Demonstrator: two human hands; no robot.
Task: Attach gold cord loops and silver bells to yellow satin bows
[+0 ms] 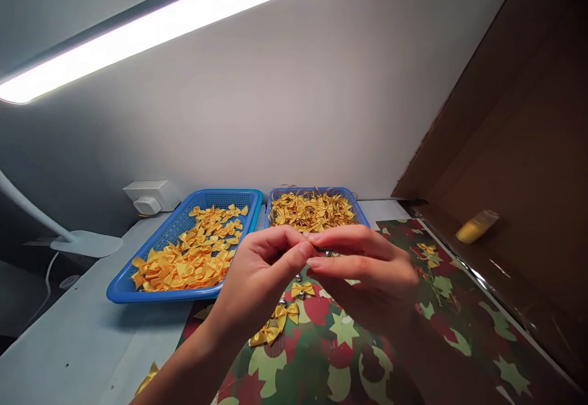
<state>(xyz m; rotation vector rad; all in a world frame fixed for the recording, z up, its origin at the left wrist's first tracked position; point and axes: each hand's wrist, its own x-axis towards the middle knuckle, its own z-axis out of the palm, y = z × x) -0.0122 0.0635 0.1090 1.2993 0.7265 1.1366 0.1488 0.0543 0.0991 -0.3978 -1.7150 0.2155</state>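
Observation:
My left hand (pixel 264 267) and my right hand (pixel 372 264) meet fingertip to fingertip above the patterned mat. Both are closed in a pinch, and whatever sits between the fingertips is too small and covered to make out. A small silver bell (pixel 328 253) shows between the fingers of my right hand; whether it is held or lies behind them I cannot tell. Below the hands, yellow ribbon bows (pixel 285 314) lie on the mat in a loose row, with small silver bells (pixel 282 302) on or beside them.
A blue basket (pixel 120 295) of yellow bows stands at left, and a second blue basket (pixel 362 212) holds bows with gold cords. Right of the hands, a bow (pixel 428 249) lies on the camouflage mat (pixel 316 362). A cardboard wall (pixel 519 147) borders the right; a white lamp base (pixel 87 244) sits left.

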